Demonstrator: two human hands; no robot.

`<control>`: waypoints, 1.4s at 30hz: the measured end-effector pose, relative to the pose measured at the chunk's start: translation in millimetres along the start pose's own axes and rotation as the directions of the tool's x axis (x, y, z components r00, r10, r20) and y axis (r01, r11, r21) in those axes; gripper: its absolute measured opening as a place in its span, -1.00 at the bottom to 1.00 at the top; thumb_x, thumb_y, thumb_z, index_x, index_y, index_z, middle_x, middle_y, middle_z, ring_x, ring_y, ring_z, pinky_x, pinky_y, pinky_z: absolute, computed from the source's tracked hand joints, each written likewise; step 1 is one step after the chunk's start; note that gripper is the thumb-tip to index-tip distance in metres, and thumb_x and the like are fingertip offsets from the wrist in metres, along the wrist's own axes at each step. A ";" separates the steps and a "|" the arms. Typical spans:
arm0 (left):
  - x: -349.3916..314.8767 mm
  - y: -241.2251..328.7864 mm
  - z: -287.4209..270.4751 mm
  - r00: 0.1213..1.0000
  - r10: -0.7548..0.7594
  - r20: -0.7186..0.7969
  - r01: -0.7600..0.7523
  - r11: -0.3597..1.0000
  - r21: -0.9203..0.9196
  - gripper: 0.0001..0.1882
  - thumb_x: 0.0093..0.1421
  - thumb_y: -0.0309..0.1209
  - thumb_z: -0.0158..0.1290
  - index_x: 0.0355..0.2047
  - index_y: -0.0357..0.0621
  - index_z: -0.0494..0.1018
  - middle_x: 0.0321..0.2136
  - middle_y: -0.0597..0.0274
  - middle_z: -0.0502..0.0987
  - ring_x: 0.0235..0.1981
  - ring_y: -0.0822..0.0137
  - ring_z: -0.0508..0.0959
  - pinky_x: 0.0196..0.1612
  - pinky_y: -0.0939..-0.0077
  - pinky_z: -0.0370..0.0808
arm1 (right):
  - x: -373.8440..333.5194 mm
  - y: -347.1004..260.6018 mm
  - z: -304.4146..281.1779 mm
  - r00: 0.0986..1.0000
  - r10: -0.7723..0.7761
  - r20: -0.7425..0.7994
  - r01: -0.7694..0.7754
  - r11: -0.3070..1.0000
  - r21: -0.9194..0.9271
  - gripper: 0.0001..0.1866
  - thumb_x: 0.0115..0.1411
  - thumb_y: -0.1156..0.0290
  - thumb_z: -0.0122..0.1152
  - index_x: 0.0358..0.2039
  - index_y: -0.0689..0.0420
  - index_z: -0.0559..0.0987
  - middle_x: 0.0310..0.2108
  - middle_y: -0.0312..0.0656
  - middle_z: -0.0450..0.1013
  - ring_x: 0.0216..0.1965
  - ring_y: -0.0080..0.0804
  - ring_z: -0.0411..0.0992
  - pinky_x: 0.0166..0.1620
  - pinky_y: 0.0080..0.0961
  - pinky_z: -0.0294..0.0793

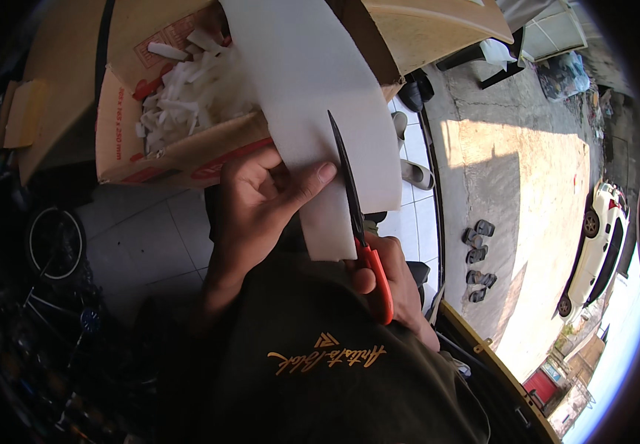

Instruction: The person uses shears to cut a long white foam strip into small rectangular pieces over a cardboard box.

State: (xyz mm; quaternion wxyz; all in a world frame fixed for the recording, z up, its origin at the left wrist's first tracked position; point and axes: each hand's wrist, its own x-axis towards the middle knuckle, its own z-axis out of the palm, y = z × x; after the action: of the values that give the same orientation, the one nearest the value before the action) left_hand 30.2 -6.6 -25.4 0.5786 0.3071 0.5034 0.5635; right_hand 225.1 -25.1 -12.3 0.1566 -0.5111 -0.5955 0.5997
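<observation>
L hand (260, 200) pinches white sheet (320, 96); R hand (390, 277) clamps red scissors (357, 222), mid-cut. Far-left box (157, 159) holds many strips (186, 96); most of sheet uncut.

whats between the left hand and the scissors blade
In the head view, only the white sheet spans from the left hand, whose thumb presses on it, to the scissors blade held by the right hand.

Left hand (260, 196) pinching, thumb extended; right hand (394, 277) closed grip.
</observation>
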 end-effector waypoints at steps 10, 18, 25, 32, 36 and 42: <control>3.6 1.7 4.6 0.995 0.039 -0.093 -0.051 0.991 -0.126 -0.76 0.19 -0.39 0.16 -0.26 -0.37 0.50 -0.39 0.24 0.56 -0.41 0.59 0.49 -0.31 0.68 0.43 | -2.0 -14.5 0.6 0.998 0.051 -0.036 -0.051 0.998 -0.023 -0.05 -0.13 -0.50 0.09 -0.43 0.37 0.47 -0.73 -0.21 0.28 -0.67 -0.46 0.22 -0.53 -0.41 0.22; 0.4 1.6 2.3 1.000 0.007 -0.009 -0.008 0.998 -0.069 -0.74 0.19 -0.39 0.16 -0.25 -0.38 0.49 -0.41 0.22 0.57 -0.38 0.56 0.52 -0.27 0.66 0.44 | -2.9 -12.3 -8.7 0.997 0.079 0.024 -0.077 0.994 -0.081 -0.11 -0.10 -0.42 0.18 -0.38 0.38 0.49 -0.69 -0.17 0.32 -0.62 -0.42 0.30 -0.48 -0.41 0.27; 1.9 -2.8 -2.4 0.996 0.055 0.065 -0.061 0.994 0.090 -0.76 0.17 -0.44 0.17 -0.24 -0.40 0.48 -0.38 0.18 0.57 -0.35 0.54 0.53 -0.26 0.67 0.46 | -4.4 -16.6 -6.6 0.999 0.050 -0.019 -0.049 0.999 0.003 -0.12 -0.10 -0.41 0.19 -0.36 0.36 0.49 -0.69 -0.15 0.33 -0.63 -0.41 0.30 -0.49 -0.40 0.26; 0.3 0.3 -3.0 1.000 0.022 0.021 -0.020 0.998 -0.065 -0.74 0.16 -0.45 0.18 -0.22 -0.41 0.47 -0.35 0.17 0.57 -0.32 0.53 0.54 -0.22 0.66 0.47 | -4.6 -17.9 -6.4 0.997 0.081 0.012 -0.081 0.996 -0.032 -0.07 -0.13 -0.46 0.15 -0.35 0.38 0.48 -0.70 -0.17 0.32 -0.64 -0.39 0.29 -0.50 -0.39 0.26; 4.5 1.2 3.0 0.998 0.061 -0.022 -0.062 0.996 -0.066 -0.76 0.15 -0.46 0.18 -0.25 -0.42 0.49 -0.40 0.15 0.58 -0.36 0.53 0.54 -0.26 0.66 0.48 | -4.9 -15.5 -4.9 0.997 0.071 -0.031 -0.071 0.997 0.014 -0.04 -0.14 -0.50 0.12 -0.37 0.37 0.49 -0.72 -0.18 0.29 -0.66 -0.38 0.27 -0.51 -0.40 0.25; -2.8 -1.5 -4.6 0.996 0.061 0.069 -0.062 0.998 0.022 -0.78 0.15 -0.46 0.18 -0.29 -0.41 0.50 -0.48 0.18 0.58 -0.44 0.55 0.53 -0.35 0.69 0.45 | -4.3 -17.8 -4.8 0.998 0.049 -0.034 -0.049 0.999 -0.004 -0.03 -0.14 -0.54 0.06 -0.40 0.36 0.47 -0.73 -0.16 0.28 -0.67 -0.36 0.26 -0.52 -0.39 0.24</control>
State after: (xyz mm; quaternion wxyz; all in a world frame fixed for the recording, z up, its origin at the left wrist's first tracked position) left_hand 26.9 -10.5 -27.5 0.5741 0.3486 0.4803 0.5640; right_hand 223.3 -21.6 6.2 0.1506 -0.5359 -0.5814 0.5934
